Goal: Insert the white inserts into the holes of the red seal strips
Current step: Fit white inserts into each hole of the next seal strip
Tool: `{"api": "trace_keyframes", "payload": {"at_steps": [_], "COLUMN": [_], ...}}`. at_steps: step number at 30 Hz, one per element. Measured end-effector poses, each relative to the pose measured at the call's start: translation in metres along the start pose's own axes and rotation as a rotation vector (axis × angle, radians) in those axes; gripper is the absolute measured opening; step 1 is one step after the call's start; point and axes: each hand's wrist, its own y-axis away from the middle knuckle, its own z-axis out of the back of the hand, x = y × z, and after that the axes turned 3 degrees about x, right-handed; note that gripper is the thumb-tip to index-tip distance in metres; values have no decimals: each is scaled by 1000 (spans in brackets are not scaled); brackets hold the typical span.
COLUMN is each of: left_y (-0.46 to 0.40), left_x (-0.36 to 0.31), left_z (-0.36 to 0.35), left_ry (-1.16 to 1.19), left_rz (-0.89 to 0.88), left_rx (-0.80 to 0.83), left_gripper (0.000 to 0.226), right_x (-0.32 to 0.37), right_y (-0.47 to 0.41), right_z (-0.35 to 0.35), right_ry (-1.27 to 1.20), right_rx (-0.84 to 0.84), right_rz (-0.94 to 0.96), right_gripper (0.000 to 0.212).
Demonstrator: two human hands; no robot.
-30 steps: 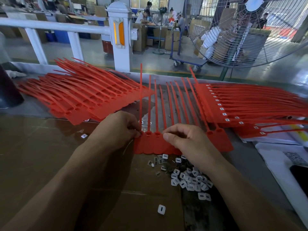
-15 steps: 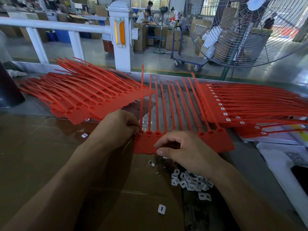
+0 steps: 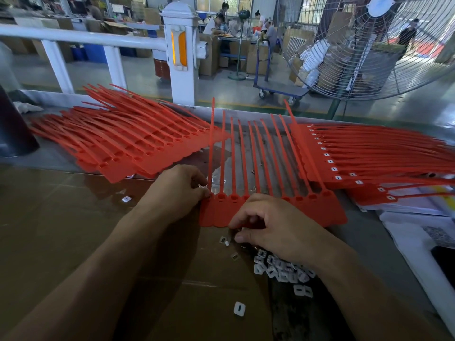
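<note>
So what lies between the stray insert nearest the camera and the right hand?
In the head view, the pile of white inserts on brown cardboard lies between that stray insert and the right hand.

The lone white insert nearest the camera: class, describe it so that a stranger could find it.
Start at the brown cardboard sheet covering the bench. Below the heap of small white plastic inserts, one white slotted insert lies alone, nearer the camera than any other.
</note>
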Motion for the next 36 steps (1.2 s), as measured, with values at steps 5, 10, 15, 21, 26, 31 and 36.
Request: {"api": "trace_keyframes", "payload": {"at_steps": [5,10,15,21,26,31,36], "left_y": [1,2,2,3,3,4,5], "left_x": [-1,-3,-4,-5,-6,-9,-10], "left_z": [1,1,1,2,2,3,4], "left_ry": [6,-2,-10,-18,-17,-14,-6], "left_rz": [15,14,12,-3,15,26,30], "left_rx": [11,-2,-8,-22,-18,-14,-11], "left_gripper": [15,15,16,17,16,16,13], "right_x": [3,2,4,10,21,27,30], "right_y": [1,1,0,1,0,0,0], "right_z": [0,1,-3,-7,-12,-17,-16], "right_ry": [21,-1,-42,19,224,281,260], "right_rx": [-7,-11,-47,-87,-82,-88,-72], "right_rz": [3,25,42,77,79,85,49], "right_gripper": [11,7,5,8,24,13,8]}}
